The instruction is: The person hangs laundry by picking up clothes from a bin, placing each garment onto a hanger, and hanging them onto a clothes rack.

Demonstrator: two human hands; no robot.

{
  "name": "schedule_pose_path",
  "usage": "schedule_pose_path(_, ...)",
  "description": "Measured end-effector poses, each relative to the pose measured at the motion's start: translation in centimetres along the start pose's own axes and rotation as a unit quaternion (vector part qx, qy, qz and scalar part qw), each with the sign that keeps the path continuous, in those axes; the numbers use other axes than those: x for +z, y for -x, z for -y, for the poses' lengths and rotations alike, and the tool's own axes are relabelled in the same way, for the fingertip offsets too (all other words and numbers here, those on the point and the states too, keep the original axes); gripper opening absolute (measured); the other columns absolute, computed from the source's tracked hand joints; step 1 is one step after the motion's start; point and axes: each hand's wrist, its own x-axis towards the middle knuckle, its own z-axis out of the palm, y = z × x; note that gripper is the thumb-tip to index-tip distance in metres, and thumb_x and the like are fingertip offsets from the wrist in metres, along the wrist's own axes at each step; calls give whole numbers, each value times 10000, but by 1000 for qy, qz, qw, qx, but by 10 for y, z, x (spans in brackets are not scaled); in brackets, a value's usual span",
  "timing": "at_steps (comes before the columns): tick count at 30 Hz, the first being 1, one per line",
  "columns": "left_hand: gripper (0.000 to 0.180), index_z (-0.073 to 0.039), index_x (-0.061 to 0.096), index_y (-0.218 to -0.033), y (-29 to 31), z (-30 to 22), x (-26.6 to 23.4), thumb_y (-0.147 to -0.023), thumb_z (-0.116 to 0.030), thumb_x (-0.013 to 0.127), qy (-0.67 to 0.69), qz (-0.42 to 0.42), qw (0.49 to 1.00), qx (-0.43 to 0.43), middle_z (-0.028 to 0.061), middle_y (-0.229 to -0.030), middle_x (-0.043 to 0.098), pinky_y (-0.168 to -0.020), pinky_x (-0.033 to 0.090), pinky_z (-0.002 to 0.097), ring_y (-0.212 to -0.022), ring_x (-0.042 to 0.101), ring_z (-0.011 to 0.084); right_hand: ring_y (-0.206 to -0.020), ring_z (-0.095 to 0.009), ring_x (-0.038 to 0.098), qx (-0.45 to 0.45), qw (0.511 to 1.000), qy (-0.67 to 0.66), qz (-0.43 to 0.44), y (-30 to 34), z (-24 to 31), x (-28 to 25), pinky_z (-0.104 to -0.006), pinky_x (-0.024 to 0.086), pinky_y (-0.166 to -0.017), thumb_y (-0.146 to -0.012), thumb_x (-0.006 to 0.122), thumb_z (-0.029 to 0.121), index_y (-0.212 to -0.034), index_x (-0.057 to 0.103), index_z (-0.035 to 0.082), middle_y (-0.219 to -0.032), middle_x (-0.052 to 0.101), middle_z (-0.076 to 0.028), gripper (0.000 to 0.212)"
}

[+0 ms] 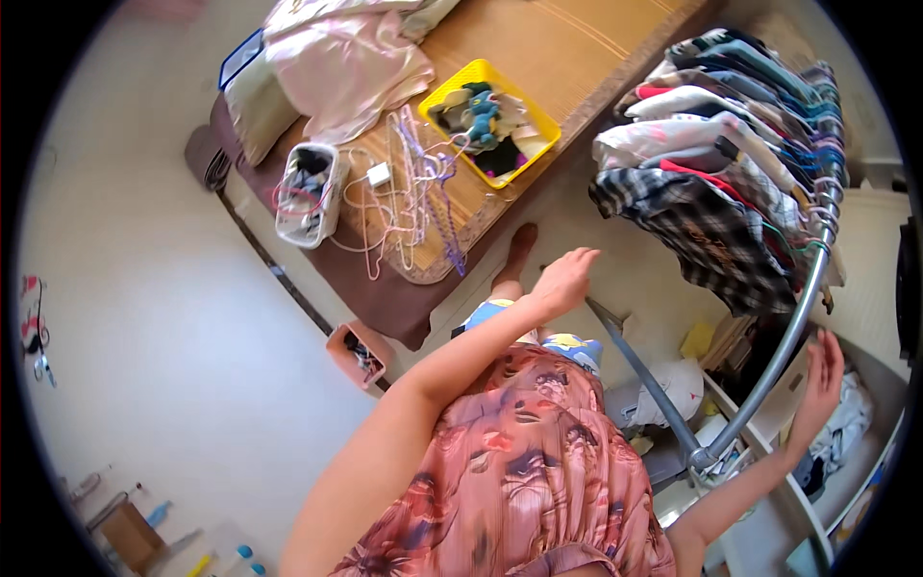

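Observation:
My left hand (565, 284) is in front of my body, between the bed and the clothes rack, its fingers loosely extended to the right with nothing seen in them. Out to the right, my right hand (820, 383) is raised above an open drawer (781, 471), near the rack's curved metal bar (803, 298). Its fingers are stretched and hold nothing visible. Many garments hang from the rack on hangers; a black-and-white plaid shirt (687, 226) is nearest. Light-coloured folded clothes (841, 428) lie in the storage below my right hand.
The bed (567, 38) carries a yellow basket (545, 135) of clothes, a pile of hangers (413, 192), a white basket (322, 216) and a pink satin cloth (351, 67). A pink bin (358, 354) stands on the floor. The rack's metal leg (639, 365) slants beside me.

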Motion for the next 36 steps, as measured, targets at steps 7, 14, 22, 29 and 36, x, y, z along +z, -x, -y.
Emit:
schedule_pose_path(7, 470, -8, 476, -1202, 60, 47, -23, -736, -30, 536, 31, -67, 987, -141, 172, -1168, 518, -918, 443, 389, -1107, 504, 331, -913, -140, 596, -4, 967, -141, 214, 81, 71, 137, -256, 491, -832, -878, 522, -37, -1130, 576, 7, -1005, 625, -86, 262)
schedule_pose_path(14, 464, -13, 495, -1200, 82, 123, -53, -749, -43, 598, 41, -107, 977, -180, 150, -1164, 524, -881, 470, 369, -1032, 567, 298, -902, -150, 639, 23, 864, -120, 489, 117, 34, 370, -276, 506, -798, -858, 576, 52, -1079, 604, 21, -970, 671, -81, 225)
schedule_pose_path(22, 450, 32, 468, -1175, 99, 222, -100, -752, -40, 600, 40, -255, 927, -272, 222, -1102, 537, -952, 407, 394, -1081, 506, 375, -947, -209, 643, 50, 878, -10, 476, 127, -10, 540, -328, 496, -840, -827, 603, 115, -1192, 527, 36, -1022, 664, -118, 381)
schedule_pose_path(29, 625, 17, 420, -1286, 86, 300, -87, -728, -126, 661, 76, -181, 902, -385, 200, -1151, 537, -906, 432, 396, -1029, 544, 330, -879, -219, 656, 70, 901, 52, 424, 152, -27, 620, -335, 509, -803, -840, 566, 112, -1208, 508, 27, -965, 673, -131, 382)
schedule_pose_path(36, 334, -44, 515, -1266, 71, 291, -120, -934, -79, 493, 280, -304, 861, -296, -24, -755, 521, -501, 369, 200, -568, 438, 42, -571, -144, 606, 115, 896, -46, 427, 136, 47, 651, -289, 494, -542, -848, 489, 51, -943, 631, 20, -684, 646, -74, 173)
